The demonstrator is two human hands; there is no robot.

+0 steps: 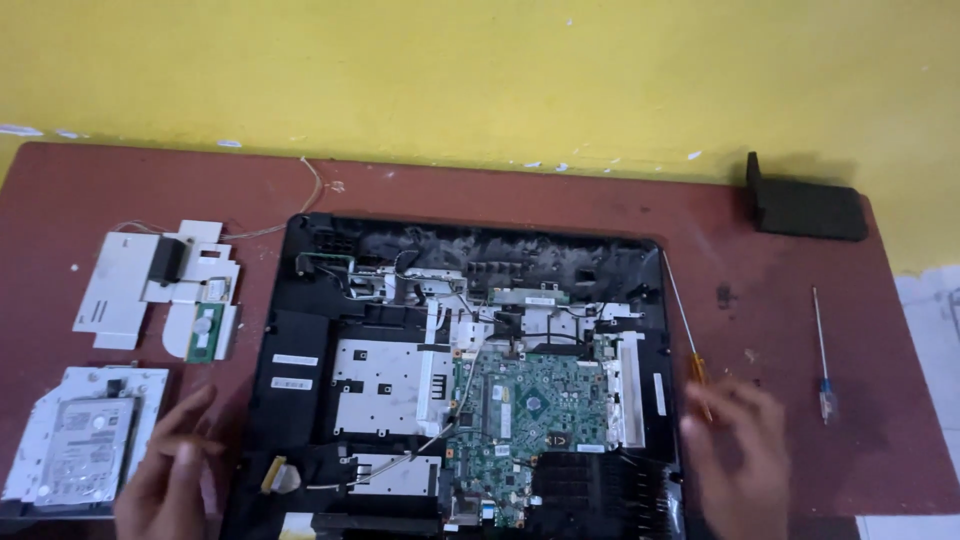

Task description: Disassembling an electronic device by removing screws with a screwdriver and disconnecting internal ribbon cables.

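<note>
Hard drive (85,450) left of opened laptop (460,380) — screwdriver (690,340) right.

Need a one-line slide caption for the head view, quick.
Opened laptop on a red table; left hand beside a hard drive, right hand at an orange screwdriver.

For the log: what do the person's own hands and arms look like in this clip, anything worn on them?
Both hands are bare: no gloves on the left hand or the right hand. No rings, watch or bands can be made out, though both are motion-blurred, so small items could be missed. No sleeve shows at either wrist; the forearms are cut off by the bottom edge of the frame.
</note>
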